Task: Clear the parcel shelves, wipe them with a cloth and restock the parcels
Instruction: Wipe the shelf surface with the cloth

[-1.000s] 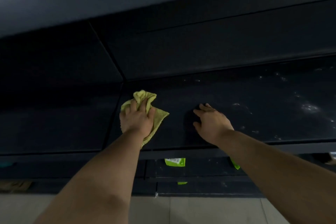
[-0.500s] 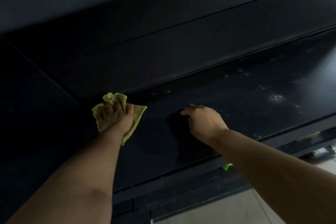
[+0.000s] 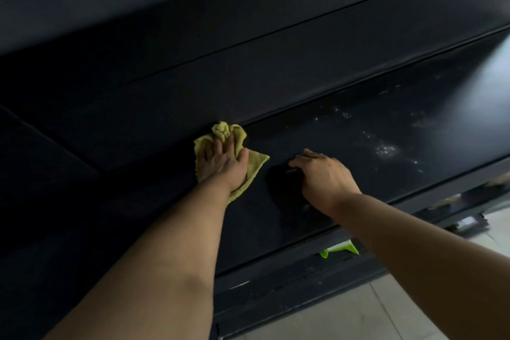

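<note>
Shelf wiping, head view. Left hand (image 3: pixel 220 163) lies flat on a yellow-green cloth (image 3: pixel 255 165), fingers spread and pressing it onto the dark shelf (image 3: pixel 345 130). The cloth bunches beyond the fingertips at 12 o'clock, close to the shelf's back edge. Right hand (image 3: pixel 323 174), at 3 o'clock from the cloth and apart from it, holds nothing and rests on the shelf with loosely bent fingers. White specks (image 3: pixel 386 149) mark the shelf at 2 o'clock from it. A bright green item (image 3: pixel 340 250) shows below the shelf's front edge at 6 o'clock, near the pale floor (image 3: pixel 358 312).
</note>
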